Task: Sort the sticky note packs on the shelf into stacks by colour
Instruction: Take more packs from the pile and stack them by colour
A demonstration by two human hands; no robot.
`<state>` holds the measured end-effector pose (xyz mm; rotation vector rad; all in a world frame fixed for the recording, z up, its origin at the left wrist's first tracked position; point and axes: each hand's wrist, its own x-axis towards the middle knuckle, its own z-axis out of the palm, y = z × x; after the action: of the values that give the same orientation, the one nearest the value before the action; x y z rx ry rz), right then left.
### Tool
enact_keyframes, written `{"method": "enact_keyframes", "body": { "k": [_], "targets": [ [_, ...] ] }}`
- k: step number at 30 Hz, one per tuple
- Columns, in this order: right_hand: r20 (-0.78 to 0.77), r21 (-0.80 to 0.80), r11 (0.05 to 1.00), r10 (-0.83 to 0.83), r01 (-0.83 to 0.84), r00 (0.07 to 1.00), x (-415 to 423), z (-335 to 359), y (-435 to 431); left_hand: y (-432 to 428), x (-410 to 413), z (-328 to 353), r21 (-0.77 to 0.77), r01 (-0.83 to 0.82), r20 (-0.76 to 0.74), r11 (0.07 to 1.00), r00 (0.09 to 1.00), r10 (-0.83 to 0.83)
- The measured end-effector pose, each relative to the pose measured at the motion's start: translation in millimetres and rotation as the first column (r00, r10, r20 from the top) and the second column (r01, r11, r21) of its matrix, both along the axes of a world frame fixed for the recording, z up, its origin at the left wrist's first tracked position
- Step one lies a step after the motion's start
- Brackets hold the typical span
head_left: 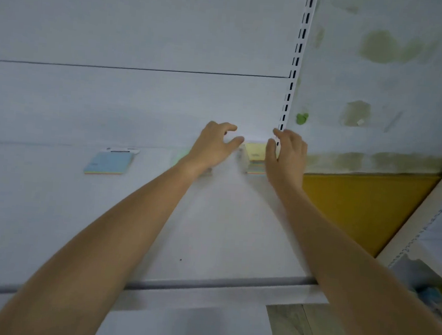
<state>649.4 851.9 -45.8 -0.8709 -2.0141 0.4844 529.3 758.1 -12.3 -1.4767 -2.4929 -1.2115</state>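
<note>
A stack of sticky note packs with a yellow top (254,154) stands at the back right corner of the white shelf (208,233). My right hand (286,157) rests against its right side, fingers spread. Just left of the stack hovers my left hand (213,145), fingers apart and holding nothing. Under my left wrist a green-tinted pack (180,158) shows only partly. Further left a blue-topped pack (109,161) lies flat near the back wall, with a white hang tab at its far edge.
A slotted white upright (295,64) runs up the back right corner. Right of it is a stained wall (382,88) with a yellow panel (358,203) below. Another shelf unit (438,239) stands at far right. The shelf's grey front rail (204,283) crosses near me.
</note>
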Motion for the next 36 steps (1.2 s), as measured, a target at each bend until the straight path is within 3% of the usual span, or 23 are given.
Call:
{"method": "enact_keyframes", "body": {
  "k": [4,7,10,19,27,31,36],
  "targets": [
    [0.167,0.246,0.942,0.189,-0.226,0.968,-20.5,10.7,-34.7,-55.0,-32.1,9.5,-0.045,-0.152,-0.248,0.987,0.959,0.136],
    [0.456,0.203,0.841,0.372,-0.501,0.809,-52.9,15.7,-77.2,-110.8,-64.8,14.4,-0.086,-0.289,-0.363,0.953,0.9,0.24],
    [0.602,0.12,0.765,0.451,-0.633,0.659,-95.1,18.8,-131.7,-181.6,-95.4,15.0,-0.097,-0.404,-0.395,0.91,0.855,0.337],
    [0.613,-0.009,0.557,0.659,-0.831,0.436,-215.9,15.0,-356.7,-440.6,-178.4,11.3,-0.126,-0.618,-0.369,0.776,0.755,0.541],
    [0.599,-0.079,0.441,0.738,-0.894,0.311,-301.4,14.1,-506.6,-622.5,-236.4,-17.7,-0.164,-0.695,-0.258,0.7,0.715,0.65],
    [0.623,-0.072,0.42,0.727,-0.904,0.289,-352.6,16.9,-549.0,-670.8,-273.1,-23.1,-0.169,-0.705,-0.26,0.689,0.706,0.659],
    [0.609,-0.094,0.459,0.728,-0.883,0.314,-424.1,11.7,-571.6,-701.0,-338.4,-19.8,-0.187,-0.713,-0.287,0.675,0.697,0.657]
  ]
}}
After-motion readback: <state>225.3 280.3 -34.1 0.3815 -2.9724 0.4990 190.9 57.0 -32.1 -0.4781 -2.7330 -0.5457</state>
